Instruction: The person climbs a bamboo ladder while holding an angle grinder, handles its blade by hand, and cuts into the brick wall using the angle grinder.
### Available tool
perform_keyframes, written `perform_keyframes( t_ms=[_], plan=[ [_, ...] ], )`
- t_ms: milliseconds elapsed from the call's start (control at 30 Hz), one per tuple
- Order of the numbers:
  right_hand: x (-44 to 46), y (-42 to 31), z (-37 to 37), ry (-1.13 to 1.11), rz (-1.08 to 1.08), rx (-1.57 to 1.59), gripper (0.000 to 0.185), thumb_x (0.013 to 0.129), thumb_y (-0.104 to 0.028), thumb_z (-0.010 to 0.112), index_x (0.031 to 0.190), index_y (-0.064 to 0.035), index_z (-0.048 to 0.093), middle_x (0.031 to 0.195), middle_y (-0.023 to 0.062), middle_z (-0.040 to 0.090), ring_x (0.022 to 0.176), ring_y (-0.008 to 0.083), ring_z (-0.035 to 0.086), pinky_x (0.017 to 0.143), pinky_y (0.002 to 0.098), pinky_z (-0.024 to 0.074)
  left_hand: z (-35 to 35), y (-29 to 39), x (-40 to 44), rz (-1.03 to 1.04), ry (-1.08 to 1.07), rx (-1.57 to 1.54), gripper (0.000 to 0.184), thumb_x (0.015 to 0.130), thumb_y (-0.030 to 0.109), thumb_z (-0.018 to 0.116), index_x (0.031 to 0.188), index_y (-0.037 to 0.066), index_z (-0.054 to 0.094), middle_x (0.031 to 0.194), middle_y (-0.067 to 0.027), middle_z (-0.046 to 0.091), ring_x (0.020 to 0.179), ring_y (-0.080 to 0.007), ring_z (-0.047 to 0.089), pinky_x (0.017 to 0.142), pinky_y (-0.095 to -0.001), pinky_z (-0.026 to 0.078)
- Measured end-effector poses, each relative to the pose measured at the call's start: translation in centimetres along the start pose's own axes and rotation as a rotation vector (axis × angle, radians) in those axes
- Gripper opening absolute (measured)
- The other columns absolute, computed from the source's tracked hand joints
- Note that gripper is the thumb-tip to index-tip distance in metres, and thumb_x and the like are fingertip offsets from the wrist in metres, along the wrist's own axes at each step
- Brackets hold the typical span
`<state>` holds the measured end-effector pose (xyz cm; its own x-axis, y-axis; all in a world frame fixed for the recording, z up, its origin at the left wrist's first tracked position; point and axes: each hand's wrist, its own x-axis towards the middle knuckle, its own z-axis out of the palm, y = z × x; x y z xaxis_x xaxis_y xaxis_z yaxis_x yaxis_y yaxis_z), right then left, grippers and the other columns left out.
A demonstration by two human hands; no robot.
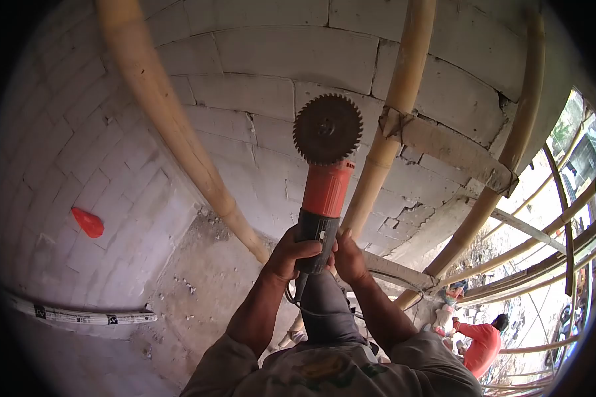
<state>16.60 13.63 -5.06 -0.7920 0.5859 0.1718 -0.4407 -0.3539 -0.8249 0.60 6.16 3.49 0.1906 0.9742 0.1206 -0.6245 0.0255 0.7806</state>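
Upright in front of me is an angle grinder [326,192] with a red and black body. On its far end sits a dark toothed circular saw blade [328,129], its teeth sharply visible. My left hand [290,253] is wrapped round the black rear part, thumb across the front. My right hand [349,259] is closed against the other side of that same part, its fingertips partly hidden. From the lower end a dark cable [300,291] hangs down near my leg.
Bamboo poles [179,126] lean on both sides of the grinder before a block wall [265,56]. A wooden board [447,145] is tied across two poles. A red object [88,223] and a long pale strip [89,315] are at left. A person in red [480,344] is lower right.
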Motion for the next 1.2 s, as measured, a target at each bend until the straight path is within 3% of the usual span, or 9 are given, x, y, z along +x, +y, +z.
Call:
perform_keyframes(
  t_ms=[67, 133, 233, 300, 433, 500, 700, 900, 1200],
  plan=[
    [1.7, -1.9, 0.7, -0.042, -0.035, 0.204, 0.074, 0.098, -0.061, 0.045, 0.136, 0.0020, 0.045, 0.115, 0.0184, 0.062, 0.096, 0.0242, 0.068, 0.080, 0.0342, 0.0564, -0.6, -1.3, -0.4, -0.026, -0.146, -0.163, 0.069, 0.078, 0.040, 0.077, 0.123, -0.006, 0.052, 0.094, -0.0196, 0.066, 0.071, -0.0263, 0.070, 0.063, -0.0343, 0.060],
    [3.0, -3.1, 2.5, -0.022, -0.042, 0.157, 0.080, 0.092, -0.065, 0.054, 0.135, 0.0026, 0.046, 0.113, 0.0199, 0.065, 0.090, 0.0240, 0.069, 0.076, 0.0335, 0.0572, -1.6, -3.6, -0.8, -0.029, -0.242, -0.351, 0.076, 0.078, 0.043, 0.075, 0.125, -0.011, 0.049, 0.093, -0.0242, 0.065, 0.068, -0.0289, 0.071, 0.058, -0.0344, 0.061],
    [3.5, -5.7, 6.1, -0.051, -0.077, 0.064, 0.084, 0.085, -0.064, 0.064, 0.132, 0.0032, 0.047, 0.114, 0.0207, 0.066, 0.089, 0.0236, 0.068, 0.081, 0.0340, 0.0556, -2.6, -3.2, -1.5, -0.120, -0.321, -0.348, 0.077, 0.078, 0.049, 0.076, 0.124, -0.008, 0.050, 0.094, -0.0241, 0.065, 0.068, -0.0292, 0.071, 0.058, -0.0354, 0.061],
    [3.8, -4.9, 6.0, 0.005, -0.060, 0.054, 0.082, 0.082, -0.060, 0.069, 0.131, 0.0029, 0.048, 0.114, 0.0204, 0.066, 0.092, 0.0245, 0.068, 0.084, 0.0343, 0.0551, -3.6, -1.7, -2.3, -0.174, -0.187, -0.174, 0.078, 0.077, 0.051, 0.078, 0.123, -0.006, 0.051, 0.095, -0.0214, 0.065, 0.072, -0.0280, 0.072, 0.061, -0.0347, 0.061],
    [4.4, -4.3, 6.1, 0.298, -0.147, -0.284, 0.073, 0.087, -0.057, 0.065, 0.129, 0.0015, 0.051, 0.109, 0.0172, 0.065, 0.093, 0.0232, 0.067, 0.082, 0.0353, 0.0551, -2.0, -0.1, -2.3, -0.073, 0.127, 0.252, 0.079, 0.073, 0.051, 0.083, 0.123, -0.001, 0.052, 0.098, -0.0147, 0.067, 0.084, -0.0247, 0.072, 0.070, -0.0324, 0.061],
    [4.7, -4.2, 6.9, 0.382, -0.227, -0.410, 0.071, 0.092, -0.056, 0.060, 0.131, 0.0013, 0.050, 0.115, 0.0177, 0.064, 0.099, 0.0249, 0.067, 0.084, 0.0371, 0.0554, -1.6, 0.3, -2.2, -0.128, 0.146, 0.268, 0.070, 0.073, 0.040, 0.085, 0.121, -0.001, 0.054, 0.099, -0.0108, 0.067, 0.088, -0.0211, 0.070, 0.075, -0.0327, 0.059],
    [4.7, -4.0, 5.7, 0.174, -0.096, 0.213, 0.065, 0.101, -0.055, 0.042, 0.139, -0.0015, 0.044, 0.124, 0.0163, 0.060, 0.111, 0.0286, 0.062, 0.095, 0.0416, 0.0526, -1.8, -0.4, -2.0, -0.104, 0.142, 0.269, 0.057, 0.071, 0.025, 0.080, 0.117, 0.001, 0.058, 0.095, -0.0095, 0.067, 0.084, -0.0195, 0.068, 0.076, -0.0329, 0.056],
    [4.2, -3.7, 5.1, 0.138, -0.092, 0.204, 0.058, 0.101, -0.052, 0.046, 0.134, -0.0041, 0.050, 0.117, 0.0106, 0.062, 0.107, 0.0222, 0.061, 0.095, 0.0383, 0.0481, -3.9, -1.6, -2.3, -0.116, 0.071, 0.213, 0.055, 0.072, 0.030, 0.079, 0.114, 0.001, 0.059, 0.091, -0.0104, 0.067, 0.082, -0.0204, 0.068, 0.072, -0.0334, 0.056],
    [4.7, -3.0, 4.7, 0.037, -0.049, 0.409, 0.070, 0.098, -0.052, 0.050, 0.144, -0.0017, 0.039, 0.133, 0.0192, 0.056, 0.121, 0.0338, 0.057, 0.103, 0.0500, 0.0469, -3.2, -2.0, -3.1, -0.087, 0.167, 0.293, 0.048, 0.078, 0.038, 0.076, 0.108, 0.002, 0.061, 0.087, -0.0095, 0.068, 0.075, -0.0201, 0.068, 0.068, -0.0334, 0.056]
  ],
)
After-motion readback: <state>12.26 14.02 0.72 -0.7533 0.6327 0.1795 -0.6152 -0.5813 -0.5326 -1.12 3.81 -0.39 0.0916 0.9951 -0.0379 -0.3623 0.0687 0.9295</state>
